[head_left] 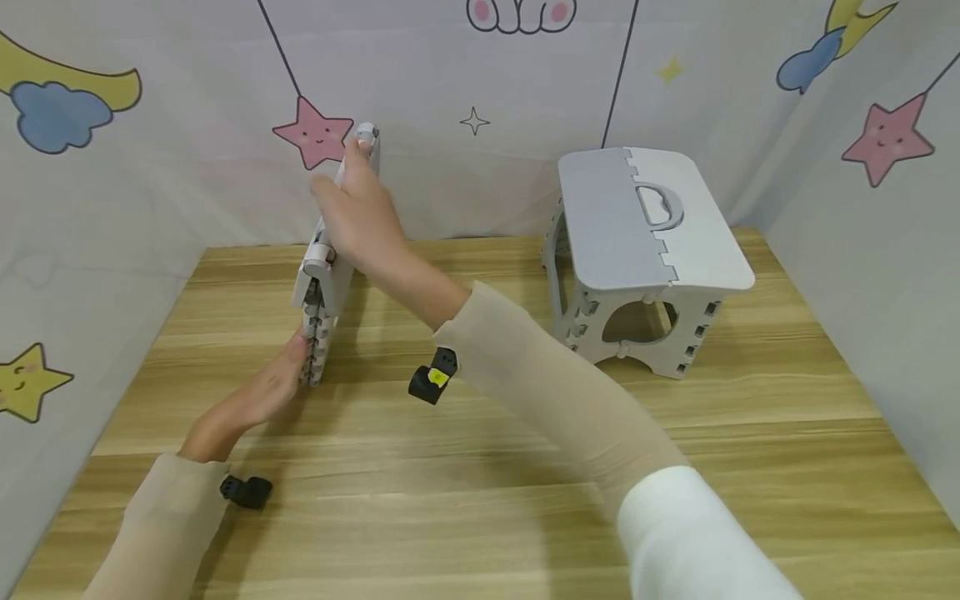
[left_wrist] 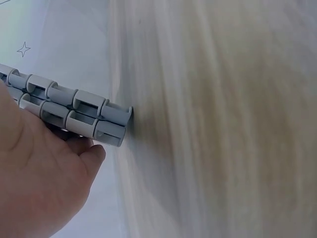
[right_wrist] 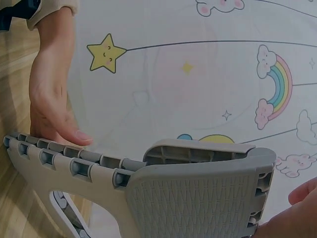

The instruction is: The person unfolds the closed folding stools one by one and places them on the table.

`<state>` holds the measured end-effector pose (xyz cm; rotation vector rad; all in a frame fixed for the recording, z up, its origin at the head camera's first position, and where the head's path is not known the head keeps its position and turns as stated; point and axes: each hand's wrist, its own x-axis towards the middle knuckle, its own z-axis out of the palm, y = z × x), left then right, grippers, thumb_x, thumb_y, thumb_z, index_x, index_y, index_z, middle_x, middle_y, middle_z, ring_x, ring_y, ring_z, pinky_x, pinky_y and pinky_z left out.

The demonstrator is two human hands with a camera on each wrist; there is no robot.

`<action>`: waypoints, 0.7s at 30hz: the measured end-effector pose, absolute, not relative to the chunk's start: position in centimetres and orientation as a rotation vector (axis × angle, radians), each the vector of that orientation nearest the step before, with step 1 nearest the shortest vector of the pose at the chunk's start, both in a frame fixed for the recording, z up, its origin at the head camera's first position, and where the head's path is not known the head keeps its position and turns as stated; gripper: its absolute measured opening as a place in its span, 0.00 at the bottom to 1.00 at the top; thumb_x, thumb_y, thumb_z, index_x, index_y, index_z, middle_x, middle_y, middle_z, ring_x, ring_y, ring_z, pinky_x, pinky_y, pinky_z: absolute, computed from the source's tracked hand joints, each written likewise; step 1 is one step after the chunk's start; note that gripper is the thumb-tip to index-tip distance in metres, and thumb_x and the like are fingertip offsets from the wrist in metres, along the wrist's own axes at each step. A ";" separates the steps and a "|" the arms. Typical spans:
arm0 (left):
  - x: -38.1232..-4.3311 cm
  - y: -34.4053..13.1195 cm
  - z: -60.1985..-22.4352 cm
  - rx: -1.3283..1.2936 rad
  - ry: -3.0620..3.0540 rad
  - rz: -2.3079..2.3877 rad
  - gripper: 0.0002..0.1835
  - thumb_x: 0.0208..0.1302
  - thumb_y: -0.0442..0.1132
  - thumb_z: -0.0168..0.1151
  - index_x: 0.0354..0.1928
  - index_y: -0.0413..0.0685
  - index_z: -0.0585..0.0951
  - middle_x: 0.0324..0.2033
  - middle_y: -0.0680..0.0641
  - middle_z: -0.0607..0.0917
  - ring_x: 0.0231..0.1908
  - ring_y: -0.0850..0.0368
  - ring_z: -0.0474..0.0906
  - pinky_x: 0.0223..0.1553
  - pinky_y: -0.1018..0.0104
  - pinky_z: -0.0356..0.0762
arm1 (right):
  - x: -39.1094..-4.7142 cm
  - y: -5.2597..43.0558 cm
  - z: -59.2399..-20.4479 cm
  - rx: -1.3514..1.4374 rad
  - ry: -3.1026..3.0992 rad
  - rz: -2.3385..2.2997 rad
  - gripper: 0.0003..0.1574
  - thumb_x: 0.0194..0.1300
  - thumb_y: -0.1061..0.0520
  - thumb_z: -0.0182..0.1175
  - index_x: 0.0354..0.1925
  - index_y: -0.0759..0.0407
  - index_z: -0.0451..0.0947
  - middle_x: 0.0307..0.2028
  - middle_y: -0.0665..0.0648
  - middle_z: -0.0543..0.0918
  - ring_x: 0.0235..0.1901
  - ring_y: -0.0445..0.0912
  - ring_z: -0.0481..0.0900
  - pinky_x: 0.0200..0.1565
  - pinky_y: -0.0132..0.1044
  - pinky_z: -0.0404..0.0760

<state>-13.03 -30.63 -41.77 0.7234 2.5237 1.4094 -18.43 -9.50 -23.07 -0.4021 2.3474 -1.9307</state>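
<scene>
Folded grey-and-white plastic stool (head_left: 342, 285) upright, wood-grain table (head_left: 450, 467)'s left side. My right hand (head_left: 362, 215) pinches its top edge; left hand (head_left: 272, 386) touches knuckled hinges (left_wrist: 62, 94), grip unclear. Likely light, stiff; hold panel rims (right_wrist: 200, 169), avoid hinges.

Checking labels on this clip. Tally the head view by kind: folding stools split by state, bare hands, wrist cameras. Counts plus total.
Folded folding stool: 1
Unfolded folding stool: 1
Left hand and right hand: 2
Left wrist camera and right wrist camera: 2
Total: 6
</scene>
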 end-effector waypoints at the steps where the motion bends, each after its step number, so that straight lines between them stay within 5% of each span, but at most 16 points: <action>1: -13.0 -30.7 -41.8 0.722 2.519 1.413 0.29 0.81 0.43 0.15 0.75 0.39 0.26 0.74 0.32 0.26 0.72 0.37 0.21 0.71 0.55 0.21 | -18.5 -9.7 -22.9 -0.403 2.355 -1.920 0.43 0.77 0.48 0.47 0.80 0.46 0.39 0.76 0.40 0.46 0.68 0.29 0.52 0.67 0.29 0.59; 6: -12.8 -31.3 -41.8 0.650 2.494 1.416 0.31 0.81 0.43 0.15 0.73 0.29 0.25 0.72 0.27 0.24 0.71 0.31 0.19 0.70 0.45 0.19 | -18.9 -10.8 -22.2 -0.395 2.403 -1.827 0.44 0.75 0.45 0.50 0.80 0.44 0.42 0.75 0.37 0.48 0.68 0.27 0.49 0.68 0.27 0.53; 9: -12.5 -31.7 -41.5 0.544 2.497 1.380 0.33 0.81 0.47 0.13 0.70 0.24 0.24 0.70 0.23 0.24 0.69 0.27 0.18 0.67 0.35 0.18 | -19.2 -11.5 -21.5 -0.426 2.411 -1.781 0.39 0.74 0.45 0.52 0.77 0.51 0.56 0.74 0.37 0.55 0.54 0.26 0.70 0.53 0.22 0.69; 10: -12.4 -31.8 -41.5 0.516 2.498 1.368 0.34 0.80 0.48 0.12 0.69 0.22 0.25 0.69 0.22 0.24 0.69 0.25 0.18 0.66 0.33 0.18 | -19.3 -11.7 -21.2 -0.444 2.409 -1.767 0.32 0.74 0.46 0.53 0.70 0.56 0.68 0.73 0.40 0.61 0.41 0.27 0.75 0.42 0.21 0.72; 12: -12.3 -32.1 -41.4 0.486 2.494 1.358 0.35 0.80 0.49 0.11 0.69 0.21 0.25 0.69 0.21 0.24 0.68 0.24 0.17 0.65 0.31 0.18 | -19.5 -12.1 -20.8 -0.476 2.404 -1.741 0.18 0.74 0.47 0.54 0.42 0.61 0.79 0.58 0.45 0.77 0.19 0.33 0.63 0.24 0.25 0.64; 13: -12.3 -32.2 -41.4 0.483 2.490 1.362 0.35 0.79 0.49 0.10 0.69 0.21 0.25 0.69 0.21 0.23 0.68 0.24 0.17 0.65 0.30 0.18 | -19.6 -12.2 -20.6 -0.485 2.410 -1.717 0.19 0.74 0.48 0.54 0.29 0.59 0.74 0.44 0.45 0.79 0.15 0.36 0.53 0.19 0.27 0.58; 15: -12.2 -32.3 -41.5 0.488 2.478 1.380 0.35 0.79 0.49 0.09 0.69 0.21 0.24 0.69 0.22 0.23 0.68 0.24 0.16 0.64 0.30 0.17 | -19.8 -12.5 -20.3 -0.498 2.434 -1.646 0.26 0.74 0.47 0.54 0.21 0.55 0.59 0.25 0.46 0.68 0.13 0.38 0.48 0.16 0.30 0.53; 18: -12.2 -32.4 -41.6 0.546 2.446 1.432 0.33 0.79 0.47 0.08 0.69 0.23 0.23 0.69 0.23 0.21 0.67 0.24 0.15 0.64 0.30 0.16 | -20.1 -12.9 -19.9 -0.515 2.505 -1.502 0.19 0.74 0.43 0.52 0.42 0.57 0.77 0.17 0.47 0.55 0.13 0.37 0.47 0.16 0.29 0.53; 21: -12.4 -32.3 -41.8 0.606 2.436 1.481 0.32 0.79 0.45 0.09 0.70 0.26 0.23 0.70 0.24 0.22 0.68 0.25 0.17 0.64 0.33 0.17 | -20.4 -13.1 -19.6 -0.561 2.553 -1.382 0.35 0.75 0.40 0.50 0.73 0.51 0.62 0.25 0.46 0.65 0.15 0.37 0.53 0.19 0.28 0.59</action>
